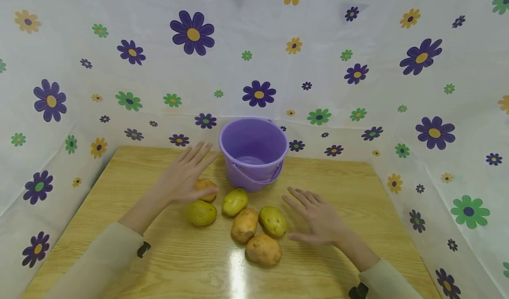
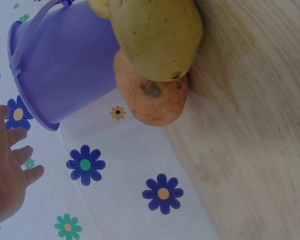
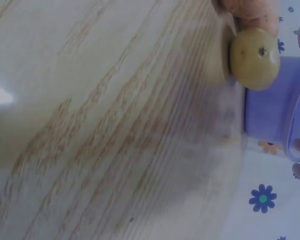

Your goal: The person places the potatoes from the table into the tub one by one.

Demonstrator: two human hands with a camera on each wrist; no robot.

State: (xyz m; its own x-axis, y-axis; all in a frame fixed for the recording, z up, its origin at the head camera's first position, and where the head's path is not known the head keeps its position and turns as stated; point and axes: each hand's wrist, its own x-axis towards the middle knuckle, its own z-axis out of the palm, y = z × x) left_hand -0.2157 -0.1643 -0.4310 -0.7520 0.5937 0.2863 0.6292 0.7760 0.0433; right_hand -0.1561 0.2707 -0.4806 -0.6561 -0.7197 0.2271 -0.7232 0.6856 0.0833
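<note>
My left hand [image 1: 184, 177], fingers straight, hovers left of a purple bucket [image 1: 254, 175] and overlaps a brown potato [image 1: 206, 190] in the head view. Just below it lies a yellow-green potato [image 1: 201, 213]. Another yellow-green potato [image 1: 235, 202] lies at the foot of the bucket. My right hand [image 1: 318, 217] is held with fingers extended, nothing in it, to the right of a third yellow-green potato [image 1: 273, 221]. Two brown potatoes [image 1: 245, 225] lie in the middle of the group, the nearer brown potato [image 1: 264, 250] closest to me. The bucket stands upright, its handle hanging down in front.
All of this stands on a wooden table [image 1: 330, 175]. A white sheet with printed flowers [image 1: 222, 69] hangs behind the table and along both sides. The bucket is close to the table's back edge.
</note>
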